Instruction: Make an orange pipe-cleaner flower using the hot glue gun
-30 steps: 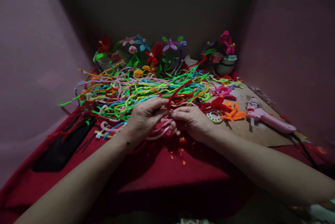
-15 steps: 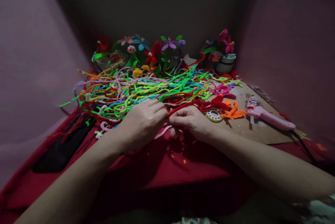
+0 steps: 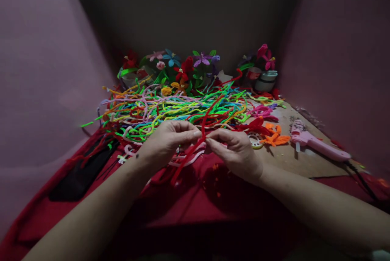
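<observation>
Between my two hands is a red pipe cleaner point(image 3: 188, 161), one end rising over the pile and the other slanting down toward the red cloth. My left hand point(image 3: 167, 141) pinches it from the left between thumb and forefinger. From the right, my right hand point(image 3: 236, 151) pinches it with its fingertips close to the left thumb. Whether it is one strand or more at the pinch, I cannot tell. Just beyond my hands spreads a heap of pipe cleaners point(image 3: 158, 108) in green, yellow, pink, blue and red. Red petal-like pieces point(image 3: 257, 126) lie past my right hand.
A pink glue gun point(image 3: 319, 145) lies on a brown board point(image 3: 280, 161) at right, by an orange pipe-cleaner piece point(image 3: 276, 135) and a white ring-shaped spool point(image 3: 255, 140). A dark phone-like slab point(image 3: 76, 177) rests at left. Pipe-cleaner flowers point(image 3: 201, 59) and a lidded jar point(image 3: 265, 81) stand behind.
The red pipe cleaner, earlier stretched to the right past my right hand, now runs upright and slanted between my fingertips. My right hand has turned, and the view has shifted slightly.
</observation>
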The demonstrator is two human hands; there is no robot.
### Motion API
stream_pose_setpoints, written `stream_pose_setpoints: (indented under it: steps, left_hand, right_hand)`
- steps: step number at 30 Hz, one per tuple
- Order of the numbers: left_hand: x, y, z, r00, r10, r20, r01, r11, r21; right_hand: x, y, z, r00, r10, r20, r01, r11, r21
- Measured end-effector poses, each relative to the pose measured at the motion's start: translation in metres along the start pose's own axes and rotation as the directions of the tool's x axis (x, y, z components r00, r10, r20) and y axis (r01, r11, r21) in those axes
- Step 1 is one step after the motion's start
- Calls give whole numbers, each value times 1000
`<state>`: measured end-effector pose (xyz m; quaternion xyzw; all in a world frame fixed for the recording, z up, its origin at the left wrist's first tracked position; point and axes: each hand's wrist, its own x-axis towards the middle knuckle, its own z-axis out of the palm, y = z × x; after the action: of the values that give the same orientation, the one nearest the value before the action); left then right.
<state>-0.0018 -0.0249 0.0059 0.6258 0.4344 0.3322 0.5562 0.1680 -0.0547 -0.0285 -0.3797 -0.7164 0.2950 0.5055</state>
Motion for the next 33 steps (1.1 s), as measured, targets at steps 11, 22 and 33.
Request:
stream_pose_setpoints:
  steps: [11, 22, 33]
  left_hand:
    - [-4, 0, -8, 721, 656, 223, -610, 448, 653]
    - [-3, 2, 5, 986, 134, 101, -161, 930, 331]
    - [-3, -1, 7, 963, 268, -17, -231, 860, 456]
  right_hand:
    - [3, -4, 0, 954, 253, 162, -295, 894, 336]
    - [-4, 3, 3, 995, -99, 4, 99, 979, -177]
    - [7, -2, 3, 930, 326, 171, -368, 840, 399]
